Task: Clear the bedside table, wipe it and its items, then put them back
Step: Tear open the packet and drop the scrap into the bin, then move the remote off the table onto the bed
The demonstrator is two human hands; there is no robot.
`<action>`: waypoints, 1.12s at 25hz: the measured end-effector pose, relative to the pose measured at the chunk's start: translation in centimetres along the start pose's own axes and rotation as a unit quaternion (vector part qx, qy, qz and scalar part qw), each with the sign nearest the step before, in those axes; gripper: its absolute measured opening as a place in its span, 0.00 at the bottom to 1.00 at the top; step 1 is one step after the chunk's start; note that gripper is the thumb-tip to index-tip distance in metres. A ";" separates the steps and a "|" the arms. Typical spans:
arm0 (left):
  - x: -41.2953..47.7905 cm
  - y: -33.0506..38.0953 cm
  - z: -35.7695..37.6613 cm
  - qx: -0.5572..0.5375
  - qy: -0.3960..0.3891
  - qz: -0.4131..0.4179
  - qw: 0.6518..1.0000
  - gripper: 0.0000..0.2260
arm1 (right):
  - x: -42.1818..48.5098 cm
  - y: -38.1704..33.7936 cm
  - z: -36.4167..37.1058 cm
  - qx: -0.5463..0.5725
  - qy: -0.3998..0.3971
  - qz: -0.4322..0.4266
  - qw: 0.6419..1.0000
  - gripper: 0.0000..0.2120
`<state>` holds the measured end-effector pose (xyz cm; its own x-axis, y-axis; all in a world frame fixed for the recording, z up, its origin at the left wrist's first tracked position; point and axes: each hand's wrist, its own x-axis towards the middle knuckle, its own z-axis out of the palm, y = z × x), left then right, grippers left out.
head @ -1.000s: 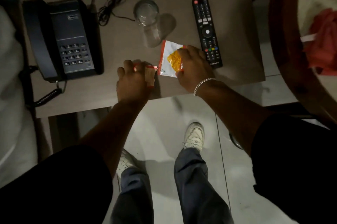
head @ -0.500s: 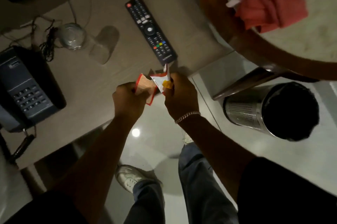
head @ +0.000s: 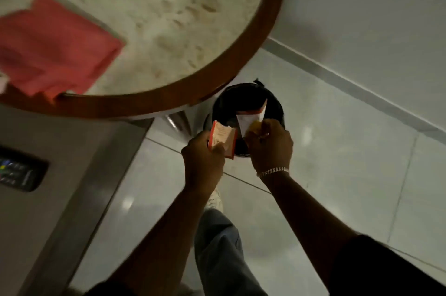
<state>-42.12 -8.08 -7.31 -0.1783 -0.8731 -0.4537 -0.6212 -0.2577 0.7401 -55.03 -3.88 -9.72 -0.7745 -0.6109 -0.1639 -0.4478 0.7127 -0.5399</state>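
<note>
View: I have one wide-angle camera, worn on the person's head.
Facing: it looks forward and steeply down, past both forearms to the tiled floor [head: 337,163].
Nearness: close, at arm's reach. The left hand [head: 202,158] grips an orange packet piece [head: 222,137] and the right hand [head: 270,146] a white packet piece [head: 251,117]; both sit centre frame, over a bin [head: 241,99].
Edges: a round table [head: 169,6] fills the upper left, the bedside table [head: 84,151] the lower left, and the person's leg the bottom centre.
Sharpness: I see motion blur, strongest at left.
</note>
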 end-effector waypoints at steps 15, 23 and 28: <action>0.8 -3.7 -5.0 -0.131 0.090 -0.026 0.987 0.08 | -2.0 -4.0 3.2 0.001 -0.115 -0.154 0.981 0.03; -3.7 -11.0 -21.9 -0.140 0.366 -0.114 0.913 0.06 | -13.8 -20.2 9.7 0.036 -0.265 -0.379 0.886 0.04; -1.7 -15.1 -27.3 -0.088 0.376 -0.207 0.899 0.13 | -16.1 -27.0 16.9 -0.031 -0.304 -0.456 0.836 0.12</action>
<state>-11.65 -14.04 -4.15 0.6479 -0.7027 -0.2942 -0.3725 -0.6291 0.6822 -22.91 -19.08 -6.43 0.2639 -0.9585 -0.1079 -0.7651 -0.1399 -0.6285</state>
